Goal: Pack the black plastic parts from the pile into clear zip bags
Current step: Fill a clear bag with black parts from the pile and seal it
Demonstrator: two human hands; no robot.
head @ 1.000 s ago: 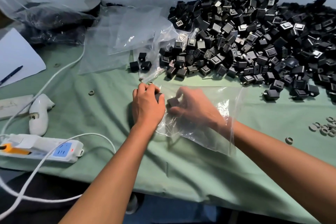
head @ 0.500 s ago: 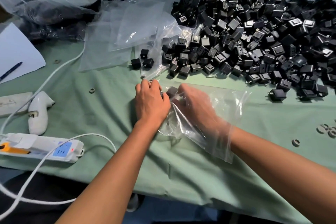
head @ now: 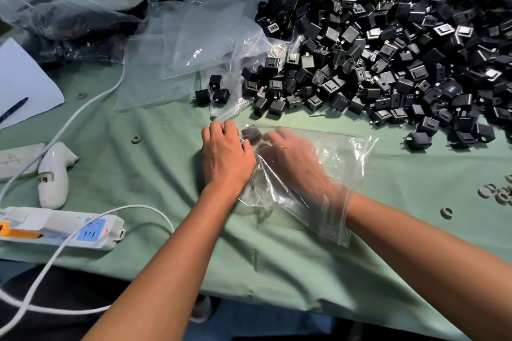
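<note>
Near the middle of the tabletop (head: 116, 147), toward its front edge, the clear zip bag (head: 327, 171) lies flat with its long axis slanting from the near right, where its mouth rings the wrist, to the far left. Inside it, the right hand (head: 291, 158) reaches toward one black part (head: 250, 133) at the bag's far-left end; its grip is unclear. Just beside it, the left hand (head: 224, 155) presses that end down, fingers curled over it. Beyond both hands, toward the far right corner, the pile (head: 388, 58) sprawls.

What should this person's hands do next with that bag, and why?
Probably push the black part deeper into the clear zip bag. The right hand is inside the bag, the left hand lies at its end, and the part sits between their fingertips.
</note>
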